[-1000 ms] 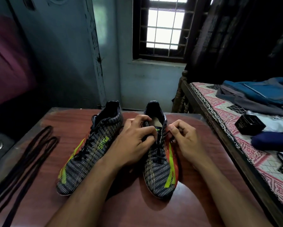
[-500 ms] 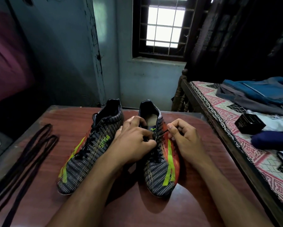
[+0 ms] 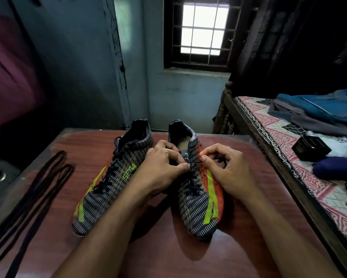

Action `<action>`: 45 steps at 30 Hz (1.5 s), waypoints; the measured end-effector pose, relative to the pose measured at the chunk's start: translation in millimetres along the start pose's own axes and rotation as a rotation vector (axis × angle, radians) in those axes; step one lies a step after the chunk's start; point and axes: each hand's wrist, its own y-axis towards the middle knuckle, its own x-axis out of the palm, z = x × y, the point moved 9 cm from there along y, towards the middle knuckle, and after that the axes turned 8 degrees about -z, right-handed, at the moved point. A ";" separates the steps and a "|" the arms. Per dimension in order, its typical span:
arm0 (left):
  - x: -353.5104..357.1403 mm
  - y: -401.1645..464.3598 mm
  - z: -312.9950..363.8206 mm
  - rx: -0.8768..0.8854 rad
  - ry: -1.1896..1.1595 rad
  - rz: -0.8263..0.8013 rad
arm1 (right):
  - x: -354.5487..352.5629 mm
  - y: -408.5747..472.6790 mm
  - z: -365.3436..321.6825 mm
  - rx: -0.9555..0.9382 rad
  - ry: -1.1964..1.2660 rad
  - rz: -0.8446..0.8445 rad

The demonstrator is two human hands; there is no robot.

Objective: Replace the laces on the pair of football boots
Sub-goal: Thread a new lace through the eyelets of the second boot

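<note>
Toward table (image 3: 158,257) far edge: both hands, left (image 3: 164,167) and right (image 3: 226,169), pinch the right boot's (image 3: 196,197) old lace (image 3: 197,161) at top eyelets. Unlacing step; next, draw it free.

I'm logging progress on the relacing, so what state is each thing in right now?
Right boot: upright on the table, still laced, both hands at its top eyelets.
Left boot: upright on the table, laced, untouched.
Spare laces: lying loose at the table's left edge.
Left hand: grip pinched at the right boot's tongue.
Right hand: grip pinching the lace.
Black box: on the bed; can't tell if closed.
</note>
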 end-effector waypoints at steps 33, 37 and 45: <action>6.7 -1.0 22.2 0.121 0.254 0.099 | -5.7 -5.8 -42.3 -0.229 -0.458 0.065; 8.2 -2.8 24.0 0.121 0.203 0.174 | -6.6 -7.3 -45.5 -0.229 -0.515 0.113; 8.5 -6.5 26.9 0.166 0.148 0.255 | 0.1 -1.3 -31.1 -0.141 -0.260 -0.047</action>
